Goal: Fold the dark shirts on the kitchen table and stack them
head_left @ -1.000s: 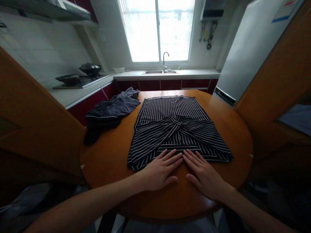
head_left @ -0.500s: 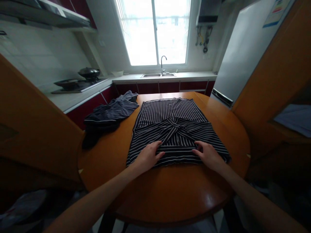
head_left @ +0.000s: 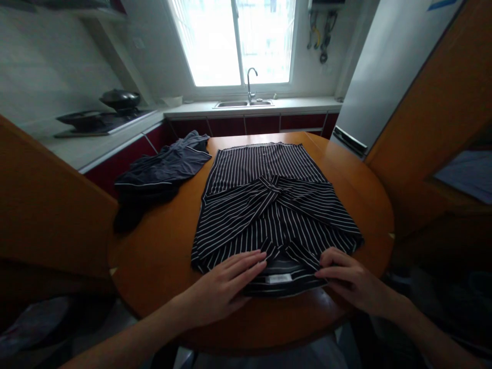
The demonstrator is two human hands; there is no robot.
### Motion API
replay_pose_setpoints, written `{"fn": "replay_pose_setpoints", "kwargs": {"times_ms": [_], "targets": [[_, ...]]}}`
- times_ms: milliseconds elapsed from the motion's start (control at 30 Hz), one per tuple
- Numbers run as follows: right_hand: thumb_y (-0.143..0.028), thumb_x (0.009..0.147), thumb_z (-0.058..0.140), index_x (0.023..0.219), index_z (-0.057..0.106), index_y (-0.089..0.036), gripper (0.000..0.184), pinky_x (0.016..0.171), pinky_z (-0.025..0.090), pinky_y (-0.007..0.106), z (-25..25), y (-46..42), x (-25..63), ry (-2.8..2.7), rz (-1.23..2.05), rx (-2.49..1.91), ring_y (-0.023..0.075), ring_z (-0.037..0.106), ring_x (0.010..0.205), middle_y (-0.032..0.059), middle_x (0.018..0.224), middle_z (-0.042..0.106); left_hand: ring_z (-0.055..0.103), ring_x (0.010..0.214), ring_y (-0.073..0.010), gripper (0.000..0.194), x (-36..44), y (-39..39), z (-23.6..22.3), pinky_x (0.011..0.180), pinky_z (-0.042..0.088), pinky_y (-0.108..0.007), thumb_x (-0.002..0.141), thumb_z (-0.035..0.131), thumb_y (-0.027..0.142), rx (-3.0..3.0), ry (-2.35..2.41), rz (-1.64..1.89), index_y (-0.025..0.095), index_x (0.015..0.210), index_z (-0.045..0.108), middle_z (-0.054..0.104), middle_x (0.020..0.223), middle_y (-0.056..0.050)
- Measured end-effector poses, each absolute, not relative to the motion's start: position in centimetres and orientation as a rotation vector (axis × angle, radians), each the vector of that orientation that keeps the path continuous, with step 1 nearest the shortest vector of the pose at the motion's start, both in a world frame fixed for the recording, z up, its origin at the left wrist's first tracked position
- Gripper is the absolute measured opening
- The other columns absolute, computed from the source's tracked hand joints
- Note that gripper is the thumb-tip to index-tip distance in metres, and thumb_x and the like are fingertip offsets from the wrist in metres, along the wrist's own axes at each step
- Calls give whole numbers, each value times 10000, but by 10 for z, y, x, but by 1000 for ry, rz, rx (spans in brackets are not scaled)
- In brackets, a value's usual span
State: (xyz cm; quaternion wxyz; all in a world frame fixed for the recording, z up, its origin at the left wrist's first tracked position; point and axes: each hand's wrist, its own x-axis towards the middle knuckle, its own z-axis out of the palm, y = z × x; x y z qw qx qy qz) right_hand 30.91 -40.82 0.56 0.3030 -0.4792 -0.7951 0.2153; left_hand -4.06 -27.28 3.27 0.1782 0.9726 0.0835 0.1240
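Observation:
A black shirt with white stripes [head_left: 269, 205] lies on the table, its sleeves folded across the middle and crossing there. Its collar end is toward me, with the two collar points folded up and a white label [head_left: 279, 278] showing inside the neck. My left hand [head_left: 225, 282] rests on the left side of the collar, fingers stretched out and close together; its thumb is mostly hidden. On the other side, my right hand [head_left: 348, 277] pinches the collar's right edge between thumb and fingers.
The round wooden table [head_left: 165, 256] carries a heap of dark grey clothes [head_left: 165, 169] at its left edge. Behind stand a counter with a sink [head_left: 243, 103] and a stove with pans [head_left: 121, 100]. A fridge [head_left: 369, 77] is at the right.
The shirt's collar end now extends nearer to me, with the neck opened and the label showing. Both hands have come closer to me, and my right hand has closed on the collar.

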Motion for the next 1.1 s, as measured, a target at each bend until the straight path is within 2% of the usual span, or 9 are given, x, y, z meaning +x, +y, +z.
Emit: {"fn": "replay_pose_setpoints", "kwargs": {"times_ms": [100,200,300,433,533,700,767,867,1100], "targets": [[-109,915,510,1272,671,-294,432,999,503,396,4,-409,307,-2157,426,-1310,228,571,1197,82,1234,644,292,1496,-274,897,-39,-274,28,1206,327,-489,873,583,113,2805,245,233,264,1616,105,293,1633,-97],[-147,872,565,1482,487,-294,632,1161,358,484,6,-401,305,-2259,346,-1350,261,440,1392,71,1475,534,251,1512,-268,935,-35,-268,25,1227,277,-496,832,605,131,2810,239,134,248,1617,112,248,1649,-86],[-212,855,614,1548,378,-286,736,1224,220,531,7,-388,303,-2376,386,-1333,271,342,1469,64,1564,440,239,1515,-266,945,-30,-259,25,1233,262,-490,793,622,128,2776,242,93,248,1611,165,240,1651,-71],[-161,864,577,1513,435,-292,677,1224,190,558,6,-373,300,-2404,477,-1327,252,367,1460,58,1549,460,318,1487,-230,854,-22,-251,34,1229,275,-454,766,559,32,2654,258,82,280,1557,350,336,1615,-33],[-132,887,538,1415,563,-267,546,1208,232,557,12,-366,300,-2303,542,-1330,247,481,1383,76,1448,578,494,1377,-215,660,-14,-246,50,1164,372,-396,855,528,63,2416,367,90,289,1475,497,499,1519,-20],[-295,959,538,1162,739,-224,295,942,517,383,33,-346,302,-2017,853,-1419,236,682,1026,57,1108,752,682,943,-209,314,-1,-215,60,875,506,-298,949,568,355,2024,580,23,216,1179,729,759,1044,-2],[-369,948,564,1061,769,-203,287,807,537,323,36,-332,305,-1926,964,-1470,211,679,874,26,945,759,667,860,-202,344,2,-198,55,788,501,-277,897,633,472,1876,715,21,181,1038,753,751,931,0],[-431,890,634,947,779,-167,307,737,522,306,34,-306,311,-1804,1034,-1545,193,645,781,10,821,730,680,917,-211,392,6,-177,46,816,510,-288,793,740,528,1563,865,60,200,1008,729,753,969,0],[-395,788,734,1016,763,-179,316,839,526,327,32,-266,319,-1614,1327,-1548,198,673,881,20,907,753,722,969,-244,527,15,-164,46,812,567,-332,653,849,543,1243,1053,41,213,1030,690,764,1065,-56]]}}
